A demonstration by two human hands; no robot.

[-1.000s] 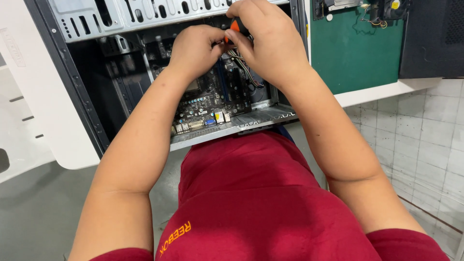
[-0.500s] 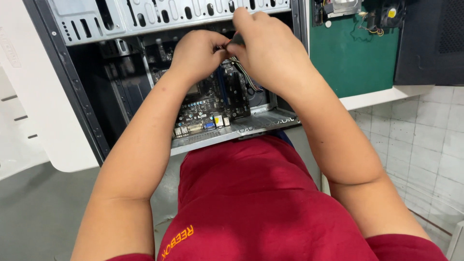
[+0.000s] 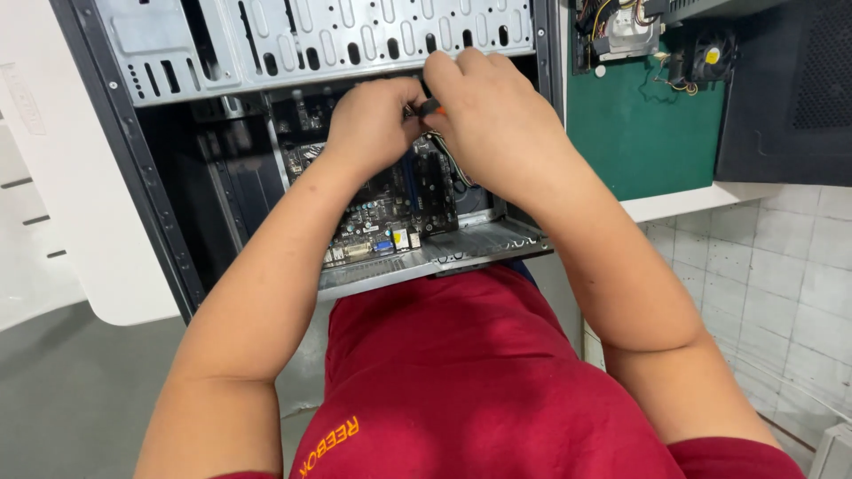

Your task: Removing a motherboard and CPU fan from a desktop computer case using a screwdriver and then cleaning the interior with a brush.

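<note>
both hands met inside the open case (image 3: 133, 168), just under the metal drive cage (image 3: 311, 40) and above the motherboard (image 3: 390, 208). the right hand (image 3: 493, 120) was closed around a small tool (image 3: 431, 106), of which only an orange bit showed between thumb and fingers; it looked like a screwdriver handle, though the tip was hidden. the left hand (image 3: 373, 120) was curled tight beside it, touching the right, but what it pinched, if anything, could not be told. a bundle of wires (image 3: 453, 164) looped down just below the right hand.

the tool was likely light and stiff, with a handle easy to roll between fingertips; it was best held near the handle end so the shaft stayed in line. the board was the fragile part: thin, stiff, studded with small parts and pins, and best touched only by its edges. the wires were soft and would snag. the case edges were sheet metal, hard and possibly sharp. a green mat (image 3: 643, 124) lay to the right.
</note>
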